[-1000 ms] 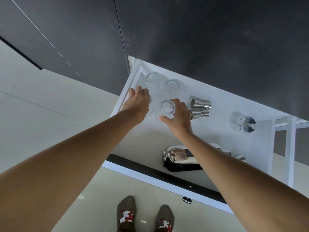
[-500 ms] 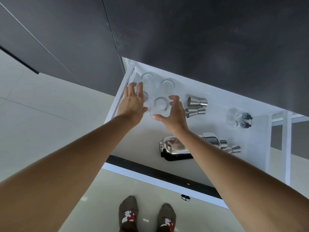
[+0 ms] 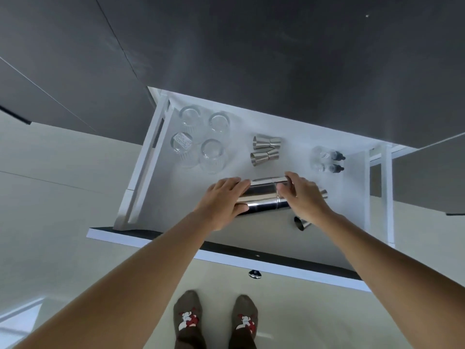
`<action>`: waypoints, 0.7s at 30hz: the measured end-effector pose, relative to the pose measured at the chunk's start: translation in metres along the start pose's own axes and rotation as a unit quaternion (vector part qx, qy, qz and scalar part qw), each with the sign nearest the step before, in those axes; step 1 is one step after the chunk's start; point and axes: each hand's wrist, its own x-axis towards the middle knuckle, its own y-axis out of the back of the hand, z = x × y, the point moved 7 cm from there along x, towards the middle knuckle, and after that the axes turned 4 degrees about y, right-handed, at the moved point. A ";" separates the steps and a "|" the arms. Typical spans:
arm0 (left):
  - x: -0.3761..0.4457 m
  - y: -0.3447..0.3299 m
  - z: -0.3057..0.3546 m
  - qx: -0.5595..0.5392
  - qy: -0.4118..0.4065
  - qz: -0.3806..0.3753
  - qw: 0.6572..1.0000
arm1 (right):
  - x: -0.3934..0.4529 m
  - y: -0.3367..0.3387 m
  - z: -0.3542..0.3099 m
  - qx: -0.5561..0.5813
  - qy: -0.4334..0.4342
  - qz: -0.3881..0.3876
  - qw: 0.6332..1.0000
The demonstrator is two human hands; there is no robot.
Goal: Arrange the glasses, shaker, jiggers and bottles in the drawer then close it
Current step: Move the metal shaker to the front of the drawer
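Note:
The white drawer (image 3: 141,182) stands pulled out. Several clear glasses (image 3: 212,153) stand grouped in its far left corner. Two steel jiggers (image 3: 266,149) lie side by side in the middle, and two small dark-capped bottles (image 3: 327,162) lie at the far right. The shiny steel shaker (image 3: 264,197) lies on its side near the front. My left hand (image 3: 224,200) grips its left end and my right hand (image 3: 302,195) grips its right end. A small steel cap (image 3: 300,224) lies just below my right wrist.
Dark cabinet fronts (image 3: 276,46) rise behind the drawer. The drawer front's dark top edge (image 3: 251,255) and a round knob (image 3: 254,274) lie close to me. My socked feet (image 3: 216,321) stand on the pale floor (image 3: 50,197).
Both hands let go of the glasses at the far left and came back to the shaker near the front. The glasses now stand in a tight group.

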 end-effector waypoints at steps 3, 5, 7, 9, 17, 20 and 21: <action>-0.003 0.004 -0.006 -0.021 0.004 -0.025 0.999 | -0.009 -0.007 -0.006 0.018 -0.005 -0.007 1.000; -0.008 0.010 -0.014 -0.043 0.011 -0.052 0.998 | -0.015 -0.014 -0.012 0.035 -0.002 -0.017 0.999; -0.016 0.017 -0.026 -0.055 0.024 -0.073 0.996 | -0.021 -0.020 -0.023 0.031 0.010 -0.033 0.999; -0.024 0.024 -0.038 -0.061 0.037 -0.090 0.993 | -0.026 -0.029 -0.035 0.037 0.020 -0.049 0.998; -0.055 0.043 -0.088 -0.056 0.116 -0.140 0.982 | -0.038 -0.060 -0.081 0.106 0.040 -0.104 0.988; -0.061 0.049 -0.096 -0.051 0.137 -0.149 0.978 | -0.037 -0.067 -0.091 0.115 0.051 -0.118 0.985; -0.063 0.051 -0.099 -0.046 0.146 -0.155 0.976 | -0.037 -0.069 -0.093 0.118 0.051 -0.123 0.984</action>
